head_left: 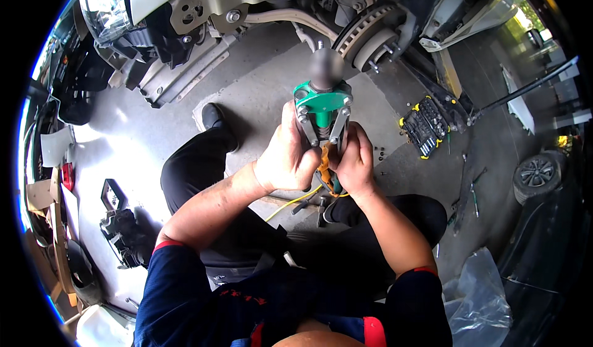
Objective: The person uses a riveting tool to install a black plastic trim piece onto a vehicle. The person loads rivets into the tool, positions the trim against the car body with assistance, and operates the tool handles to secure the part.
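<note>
In front of me I hold a green tool (pixel 323 103) with steel link arms, topped by a dark round part (pixel 326 69) that is blurred. My left hand (pixel 284 155) grips its left side, fingers up along the steel arm and thumb bent low. My right hand (pixel 354 160) is wrapped round its right side, lower down. Beneath the green tool, between my hands, an orange tool (pixel 326 169) is partly visible, with a yellow line (pixel 281 210) on the floor near it; whether they connect is hidden.
Exposed car undercarriage with a brake disc (pixel 364 32) lies ahead. An open socket case (pixel 425 127) and scattered tools (pixel 475 198) are at right, beside a plastic sheet (pixel 479 294) and a wheel (pixel 536 175). A black part (pixel 120 236) and cardboard (pixel 43 195) lie left.
</note>
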### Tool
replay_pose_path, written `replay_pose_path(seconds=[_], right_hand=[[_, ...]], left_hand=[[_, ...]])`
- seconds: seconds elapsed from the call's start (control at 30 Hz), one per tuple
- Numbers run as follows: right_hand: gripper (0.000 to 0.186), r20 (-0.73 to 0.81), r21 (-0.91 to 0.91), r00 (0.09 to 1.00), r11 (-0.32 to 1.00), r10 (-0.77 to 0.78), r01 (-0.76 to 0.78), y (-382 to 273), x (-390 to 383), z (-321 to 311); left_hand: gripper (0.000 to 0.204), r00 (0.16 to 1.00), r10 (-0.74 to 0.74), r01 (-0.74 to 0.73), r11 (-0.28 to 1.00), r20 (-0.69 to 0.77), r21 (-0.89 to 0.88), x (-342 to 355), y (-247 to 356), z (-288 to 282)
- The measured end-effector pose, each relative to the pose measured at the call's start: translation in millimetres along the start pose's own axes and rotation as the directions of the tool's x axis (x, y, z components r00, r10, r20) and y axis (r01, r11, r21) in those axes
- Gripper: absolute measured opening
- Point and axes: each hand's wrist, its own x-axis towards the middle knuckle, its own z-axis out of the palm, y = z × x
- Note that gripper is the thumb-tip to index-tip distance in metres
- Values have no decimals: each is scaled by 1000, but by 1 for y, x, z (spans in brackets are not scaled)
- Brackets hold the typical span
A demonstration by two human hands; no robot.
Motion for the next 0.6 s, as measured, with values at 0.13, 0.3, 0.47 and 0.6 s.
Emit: replay_pose_path(seconds=[0.13, 0.3, 0.47, 0.6], right_hand=[[16, -8, -297, 975, 931, -222, 210, 14, 2, 1], [18, -97, 115, 994, 991, -55, 67, -14, 20, -42], [23, 52, -378, 988, 913, -147, 155, -57, 34, -87], [17, -15, -227, 982, 957, -187, 178, -37, 31, -65]], left_hand=[[86, 998, -4, 6, 1000, 65, -28, 1, -5, 3], [88, 965, -216, 190, 967, 149, 172, 5, -2, -34], [90, 965, -123, 43, 945, 230, 326, 7, -10, -60], [94, 993, 0, -18, 988, 117, 154, 4, -21, -33]])
